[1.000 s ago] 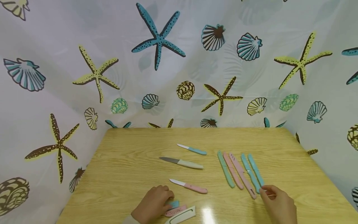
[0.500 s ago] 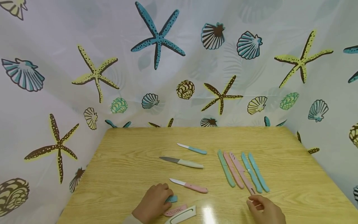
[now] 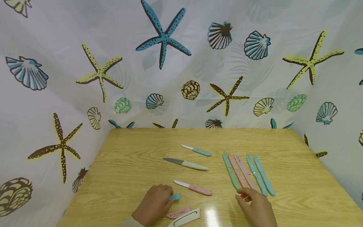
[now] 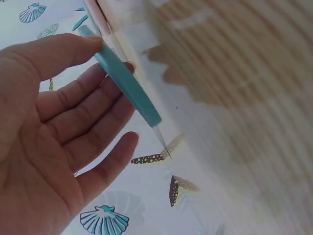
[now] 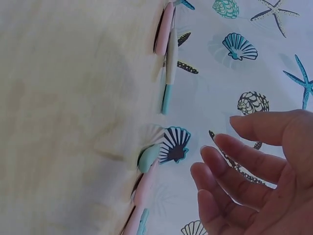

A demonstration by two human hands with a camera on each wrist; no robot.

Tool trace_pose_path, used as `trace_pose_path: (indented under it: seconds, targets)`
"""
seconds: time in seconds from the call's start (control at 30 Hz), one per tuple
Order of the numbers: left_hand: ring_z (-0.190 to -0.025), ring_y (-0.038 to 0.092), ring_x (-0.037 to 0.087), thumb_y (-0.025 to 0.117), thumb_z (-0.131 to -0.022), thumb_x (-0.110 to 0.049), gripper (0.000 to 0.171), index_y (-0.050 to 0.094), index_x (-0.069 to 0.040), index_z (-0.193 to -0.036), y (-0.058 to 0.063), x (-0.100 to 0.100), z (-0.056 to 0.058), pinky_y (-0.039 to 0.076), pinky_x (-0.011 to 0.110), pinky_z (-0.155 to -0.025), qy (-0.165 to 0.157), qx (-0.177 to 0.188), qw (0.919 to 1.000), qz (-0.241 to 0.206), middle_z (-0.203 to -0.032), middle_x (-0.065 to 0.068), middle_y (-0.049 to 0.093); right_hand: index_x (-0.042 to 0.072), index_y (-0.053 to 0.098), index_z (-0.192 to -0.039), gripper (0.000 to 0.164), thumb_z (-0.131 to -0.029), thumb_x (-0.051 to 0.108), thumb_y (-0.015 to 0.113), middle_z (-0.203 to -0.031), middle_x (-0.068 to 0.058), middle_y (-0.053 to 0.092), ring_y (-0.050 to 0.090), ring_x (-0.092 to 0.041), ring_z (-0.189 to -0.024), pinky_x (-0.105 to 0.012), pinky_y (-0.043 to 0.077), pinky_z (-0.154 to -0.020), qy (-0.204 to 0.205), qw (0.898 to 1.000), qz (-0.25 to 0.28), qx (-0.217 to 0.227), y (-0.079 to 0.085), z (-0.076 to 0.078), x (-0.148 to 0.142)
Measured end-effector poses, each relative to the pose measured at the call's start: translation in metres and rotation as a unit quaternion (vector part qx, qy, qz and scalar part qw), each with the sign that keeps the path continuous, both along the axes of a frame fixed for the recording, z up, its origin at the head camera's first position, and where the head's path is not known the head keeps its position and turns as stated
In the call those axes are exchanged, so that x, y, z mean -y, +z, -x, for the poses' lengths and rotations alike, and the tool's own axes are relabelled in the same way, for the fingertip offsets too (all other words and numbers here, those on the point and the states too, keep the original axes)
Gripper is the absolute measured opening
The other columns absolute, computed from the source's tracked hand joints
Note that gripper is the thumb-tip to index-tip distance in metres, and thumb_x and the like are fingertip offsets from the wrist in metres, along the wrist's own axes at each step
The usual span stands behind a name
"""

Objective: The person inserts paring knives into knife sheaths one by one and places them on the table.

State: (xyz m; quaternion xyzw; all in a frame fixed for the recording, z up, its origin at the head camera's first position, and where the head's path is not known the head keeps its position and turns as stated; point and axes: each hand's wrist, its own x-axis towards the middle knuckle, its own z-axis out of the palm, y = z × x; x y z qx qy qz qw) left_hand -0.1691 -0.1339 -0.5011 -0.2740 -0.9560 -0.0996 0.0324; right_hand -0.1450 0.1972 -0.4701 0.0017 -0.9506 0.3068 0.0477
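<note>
My left hand [image 3: 154, 201] pinches a light-blue knife sheath [image 3: 175, 197] between thumb and fingers, over the front left of the table. In the left wrist view the sheath [image 4: 122, 76] slants across the fingers, and a thin pointed tip shows past its lower end. Just in front lie a pink sheath [image 3: 178, 213] with lettering and a white sheath [image 3: 185, 217]. My right hand [image 3: 256, 206] holds nothing; its loosely bent fingers are at the near ends of a green knife [image 3: 231, 170] and two pink knives, partly covering one pink knife [image 3: 245, 171].
Three bare-bladed knives lie with tips to the left: blue-handled [image 3: 202, 152], white-handled [image 3: 195, 165] and pink-handled [image 3: 199, 189]. Two blue knives [image 3: 258, 176] lie right of the pink ones. A shell-and-starfish cloth [image 3: 175, 63] surrounds the wooden table [image 3: 127, 157].
My right hand has moved left from the near end of the rightmost blue knife to the green and pink knives. The blue sheath has shifted away from the pink sheath with my left hand.
</note>
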Motion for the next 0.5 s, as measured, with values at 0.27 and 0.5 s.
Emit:
trace_pose_path:
  seconds: [0.27, 0.5]
  targets:
    - [-0.076, 0.058, 0.005, 0.075, -0.083, -0.021, 0.014, 0.069, -0.012, -0.092, 0.003, 0.009, -0.002, 0.051, 0.021, -0.067, -0.003, -0.056, 0.9940, -0.094, -0.086, -0.007, 0.065, 0.003, 0.072, -0.095, 0.014, -0.085, 0.012, 0.073, -0.080, 0.000, 0.066, 0.061, -0.014, -0.074, -0.028, 0.053, -0.063, 0.050, 0.996, -0.018, -0.078, 0.003, 0.033, 0.019]
    - [-0.077, 0.060, 0.006, 0.076, -0.081, -0.016, 0.014, 0.070, -0.008, -0.092, 0.008, 0.015, -0.008, 0.052, 0.021, -0.069, -0.026, -0.071, 0.9903, -0.116, -0.087, -0.004, 0.067, 0.003, 0.071, -0.097, 0.016, -0.085, 0.013, 0.072, -0.084, -0.005, 0.067, 0.063, -0.019, -0.075, -0.035, 0.054, -0.064, 0.072, 0.994, -0.023, -0.077, 0.002, 0.071, 0.038]
